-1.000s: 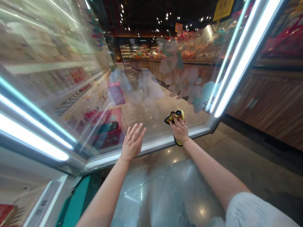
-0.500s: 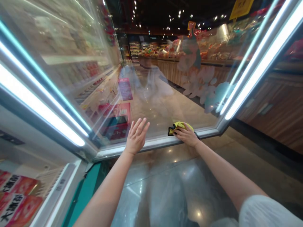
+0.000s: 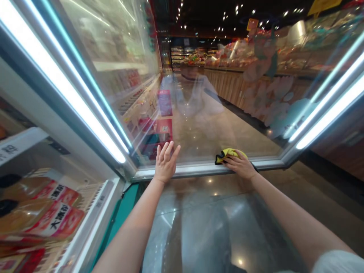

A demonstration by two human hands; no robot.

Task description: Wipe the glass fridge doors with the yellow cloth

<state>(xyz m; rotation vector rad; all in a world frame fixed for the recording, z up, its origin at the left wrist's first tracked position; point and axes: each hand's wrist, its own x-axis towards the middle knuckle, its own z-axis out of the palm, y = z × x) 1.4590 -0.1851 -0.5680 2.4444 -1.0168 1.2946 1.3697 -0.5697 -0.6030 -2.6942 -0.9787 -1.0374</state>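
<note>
A glass door [image 3: 199, 132] with a metal frame and bright light strips stands open in front of me. My left hand [image 3: 165, 163] is raised at the door's lower edge, fingers spread, holding nothing; whether it touches the glass I cannot tell. Farther right, my right hand [image 3: 240, 165] presses a yellow cloth [image 3: 227, 153] with black edging against the bottom of the pane, just above the lower frame bar [image 3: 199, 169]. Part of the cloth is hidden under the fingers.
Left of the door, a cooler shelf [image 3: 85, 231] holds bottles with red labels [image 3: 61, 216]. A long light strip [image 3: 71, 87] runs beside it. Through the glass show an aisle floor and a wooden counter [image 3: 233, 83] piled with goods.
The view has turned left, so the door and both hands sit farther right and more of the cooler shelf shows. The cloth remains under my right hand near the lower frame.
</note>
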